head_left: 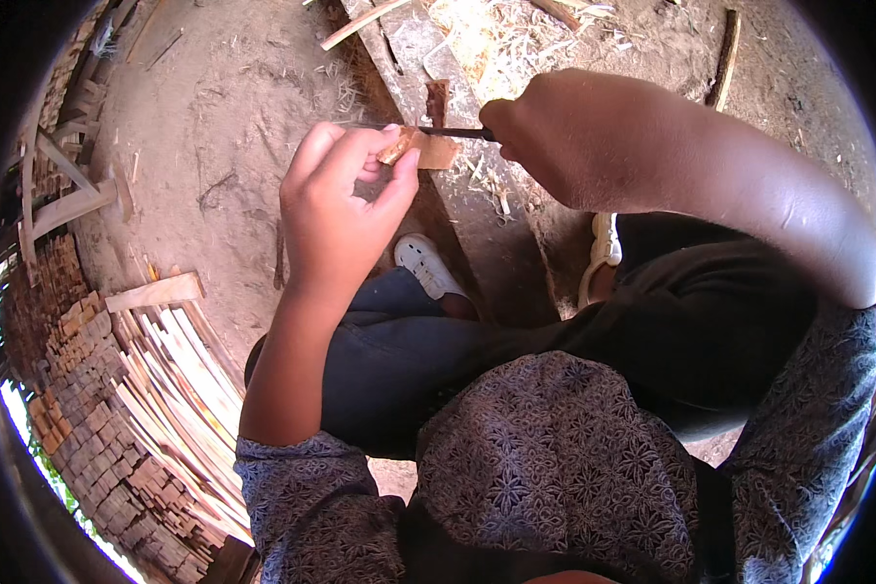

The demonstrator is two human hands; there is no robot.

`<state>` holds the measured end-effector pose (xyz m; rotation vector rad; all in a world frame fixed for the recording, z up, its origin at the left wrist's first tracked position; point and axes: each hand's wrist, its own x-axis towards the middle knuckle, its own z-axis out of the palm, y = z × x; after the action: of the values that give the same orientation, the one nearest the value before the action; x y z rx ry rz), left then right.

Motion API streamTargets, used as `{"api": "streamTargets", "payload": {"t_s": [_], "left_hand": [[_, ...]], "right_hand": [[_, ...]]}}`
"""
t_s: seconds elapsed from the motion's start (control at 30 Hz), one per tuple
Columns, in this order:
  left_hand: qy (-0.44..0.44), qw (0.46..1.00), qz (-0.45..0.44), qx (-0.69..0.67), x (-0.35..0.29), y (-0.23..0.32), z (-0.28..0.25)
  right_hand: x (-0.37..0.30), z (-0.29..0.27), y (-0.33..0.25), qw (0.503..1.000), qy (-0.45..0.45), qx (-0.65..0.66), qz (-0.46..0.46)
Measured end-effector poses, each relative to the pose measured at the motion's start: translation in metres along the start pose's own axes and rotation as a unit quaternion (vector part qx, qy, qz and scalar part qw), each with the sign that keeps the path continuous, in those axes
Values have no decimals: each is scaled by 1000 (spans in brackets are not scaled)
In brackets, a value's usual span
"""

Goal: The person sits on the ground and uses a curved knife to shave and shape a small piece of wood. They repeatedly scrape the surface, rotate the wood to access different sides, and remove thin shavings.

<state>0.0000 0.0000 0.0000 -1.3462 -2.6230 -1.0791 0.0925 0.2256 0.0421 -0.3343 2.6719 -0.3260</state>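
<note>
My left hand [336, 209] pinches a small, pale brown block of wood [438, 153] between thumb and fingers, out in front of my knees. My right hand [565, 136] is closed in a fist around the end of a thin, dark, straight tool [465, 133]. The tool lies across the wood block and reaches left toward my left fingers; whether it is a knife or a file I cannot tell. Just beyond the block, a reddish-brown flat piece [438, 100] shows against the long plank [501, 238] below my hands.
Pale wood shavings [477, 39] litter the ground at the far end of the plank. On the left are long light wood strips [180, 389] and stacked small blocks [97, 438]. A wooden frame [73, 206] stands far left; a stick [726, 58] lies far right.
</note>
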Motion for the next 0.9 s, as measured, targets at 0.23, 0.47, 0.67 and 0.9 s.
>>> {"api": "streamTargets", "payload": {"t_s": [0.23,0.47,0.67,0.9], "left_hand": [[1,999,35,3,1,13,13],[9,1000,2,-16,4,9,14],[-14,1000,-7,-18,1,20,17],[-2,999,-7,-47,-7,2,9]], "right_hand": [[4,40,9,1000,-16,14,-1],[26,56,9,996,-47,51,54],[46,83,25,994,-85,57,35],[41,90,45,904,-111,404,86]]}}
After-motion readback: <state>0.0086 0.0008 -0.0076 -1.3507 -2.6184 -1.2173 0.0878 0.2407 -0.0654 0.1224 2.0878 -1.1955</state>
